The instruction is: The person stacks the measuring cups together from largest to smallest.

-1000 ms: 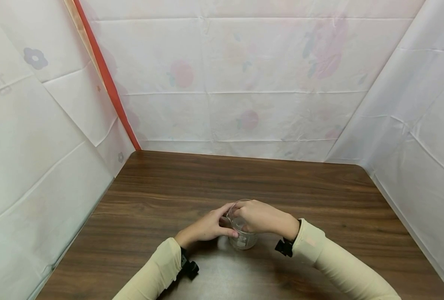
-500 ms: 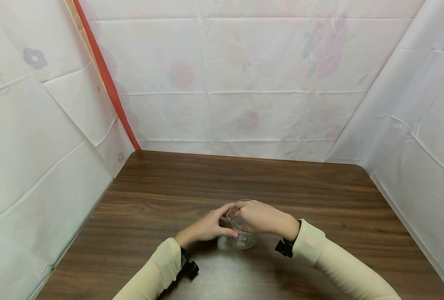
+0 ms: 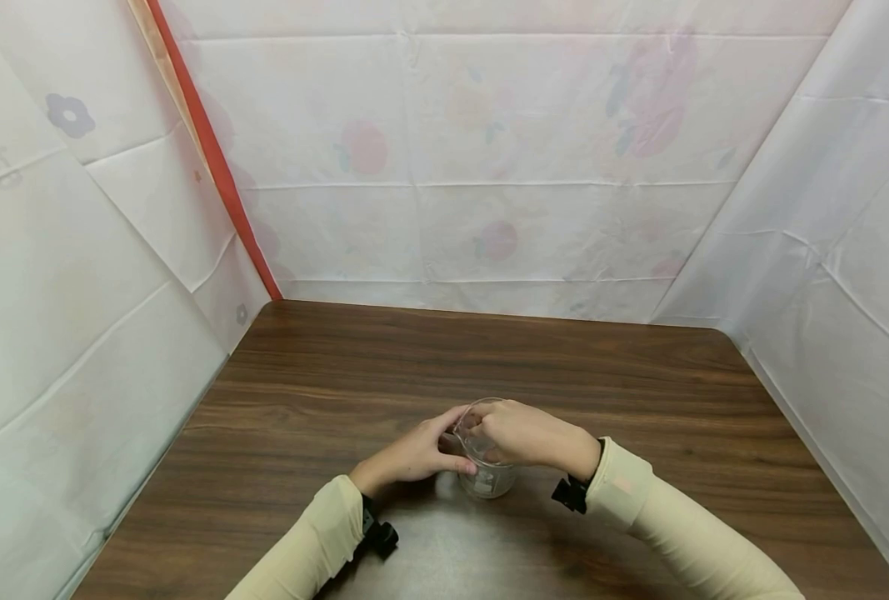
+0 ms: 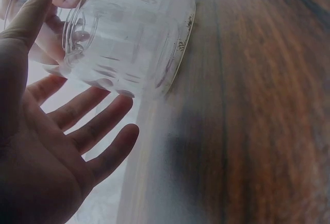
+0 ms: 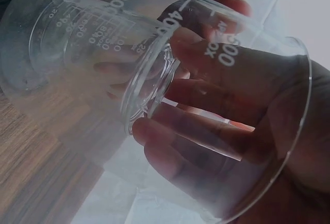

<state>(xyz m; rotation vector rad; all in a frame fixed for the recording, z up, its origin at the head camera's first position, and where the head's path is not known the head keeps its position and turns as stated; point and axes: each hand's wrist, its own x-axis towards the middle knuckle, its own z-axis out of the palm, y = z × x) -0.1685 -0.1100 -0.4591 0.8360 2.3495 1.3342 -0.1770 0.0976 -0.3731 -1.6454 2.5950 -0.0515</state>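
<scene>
A large clear glass beaker point(image 3: 489, 484) with white volume marks stands on the table near its front middle. Nested inside it is a smaller glass beaker point(image 5: 95, 38), its rim showing in both wrist views. My left hand point(image 3: 414, 451) holds the large beaker from the left side, thumb at the near side and fingertips point(image 4: 124, 103) against the far wall. From above, my right hand point(image 3: 534, 435) reaches in through the large beaker's mouth. Its thumb and fingers point(image 5: 154, 152) are curled at the small beaker's rim, gripping it.
The brown wood-grain table point(image 3: 324, 358) stretches behind and to both sides of the hands. White patterned sheets point(image 3: 444, 167) surround it at the back and sides, with a red strip point(image 3: 219, 167) at the left back corner. Black wrist cameras point(image 3: 380, 537) sit at both cuffs.
</scene>
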